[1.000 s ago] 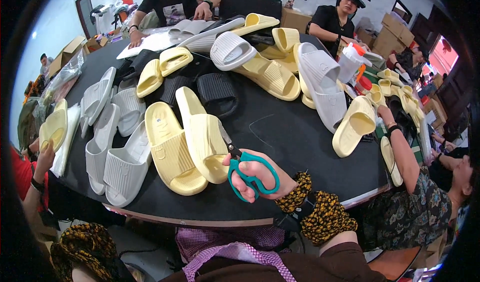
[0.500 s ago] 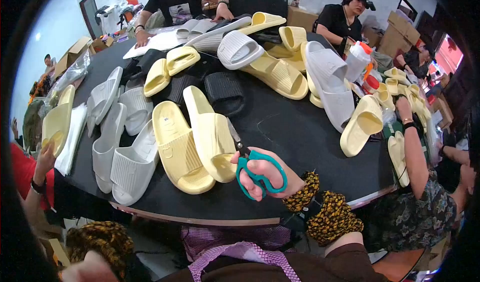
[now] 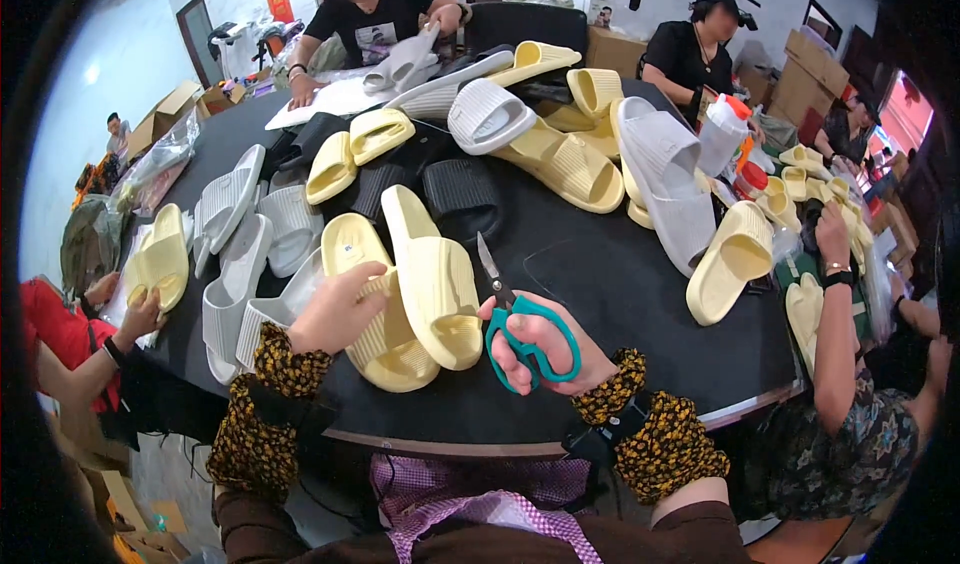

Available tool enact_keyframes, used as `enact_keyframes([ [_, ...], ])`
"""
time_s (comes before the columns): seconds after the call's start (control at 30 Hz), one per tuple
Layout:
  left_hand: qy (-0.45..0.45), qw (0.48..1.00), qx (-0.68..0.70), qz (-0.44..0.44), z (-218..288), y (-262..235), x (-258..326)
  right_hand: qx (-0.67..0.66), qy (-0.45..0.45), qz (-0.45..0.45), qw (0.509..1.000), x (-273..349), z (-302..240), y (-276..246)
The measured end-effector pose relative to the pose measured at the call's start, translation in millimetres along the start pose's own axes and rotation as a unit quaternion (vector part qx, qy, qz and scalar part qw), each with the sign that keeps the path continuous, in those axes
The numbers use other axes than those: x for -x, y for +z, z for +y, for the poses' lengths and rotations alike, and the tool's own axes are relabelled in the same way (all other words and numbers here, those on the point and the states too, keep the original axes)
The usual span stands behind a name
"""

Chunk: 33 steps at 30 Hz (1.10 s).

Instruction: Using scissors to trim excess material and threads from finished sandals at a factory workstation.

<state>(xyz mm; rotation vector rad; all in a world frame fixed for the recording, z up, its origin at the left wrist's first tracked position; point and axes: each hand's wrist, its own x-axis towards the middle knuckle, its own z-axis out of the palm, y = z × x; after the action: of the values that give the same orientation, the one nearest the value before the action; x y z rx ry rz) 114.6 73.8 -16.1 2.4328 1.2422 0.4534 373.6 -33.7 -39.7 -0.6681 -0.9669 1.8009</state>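
"While my right hand (image 3: 542,336) grips teal scissors (image 3: 502,293), my left hand (image 3: 338,312) is over a yellow slipper (image 3: 392,338), can't tell if gripping."

"Anything done?"

"Hard to judge remotely; second slipper (image 3: 437,284), unheld between my hands, is probably left to do."

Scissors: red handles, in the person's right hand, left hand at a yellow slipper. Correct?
The handles are teal, not red; the head view shows it. The rest stands: scissors in the right hand, left hand at a yellow slipper.
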Motion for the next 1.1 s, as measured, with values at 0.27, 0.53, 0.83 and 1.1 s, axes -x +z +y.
enact_keyframes([
  [0.27, -0.002, 0.999, 0.044, 0.018, 26.1, -29.2, 3.3, 0.028, 0.004, 0.001, 1.0, 3.5, -5.7, 0.3],
  [0.53, 0.036, 0.998, -0.019, 0.045, 43.3, -53.2, -7.7, 0.032, 0.022, 0.024, 0.999, 2.2, -4.5, 0.8],
  [0.83, 0.095, 0.993, -0.067, 0.008, 33.8, -41.4, -22.6, 0.072, 0.051, 0.047, 0.995, 0.8, 6.4, 1.5],
  [1.1, 0.025, 0.984, -0.116, -0.135, 29.4, -44.0, -20.1, 0.125, 0.125, -0.073, 0.982, 1.1, 11.7, 2.7],
])
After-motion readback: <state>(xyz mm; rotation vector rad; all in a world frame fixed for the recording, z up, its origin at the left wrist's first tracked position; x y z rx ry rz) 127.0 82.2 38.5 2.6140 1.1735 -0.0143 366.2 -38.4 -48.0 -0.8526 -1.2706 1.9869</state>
